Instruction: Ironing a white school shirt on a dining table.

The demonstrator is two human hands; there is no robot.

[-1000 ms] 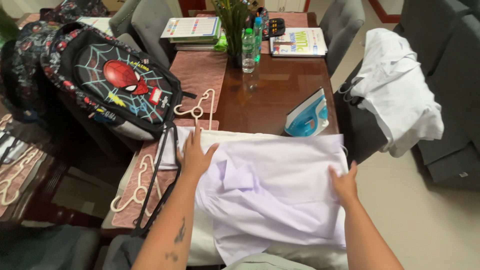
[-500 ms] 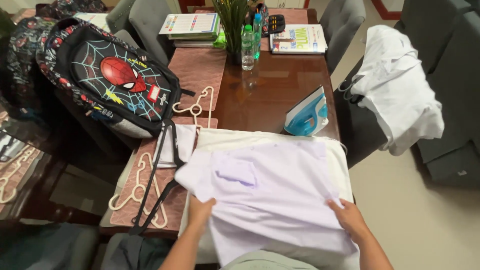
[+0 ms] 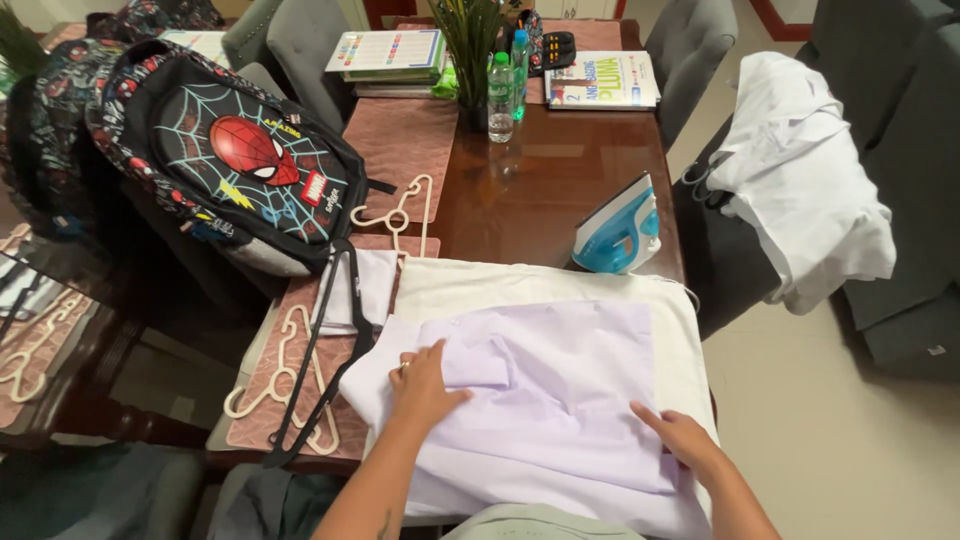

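Your left hand and right hand lie flat, fingers apart, pressing the pale lilac cotton shirt spread on the white cloth-covered desk; wrinkles remain, and the blue iron stands untouched.

Under my left hand and right hand the pale lilac shirt is thin matt cloth, softly creased. Beneath it, a cream cloth pad, smooth and dull. Far side, the table is dark wood, polished to a glossy shine. The iron looks like slick blue and white plastic. Left, the backpack is woven fabric with a slight sheen.
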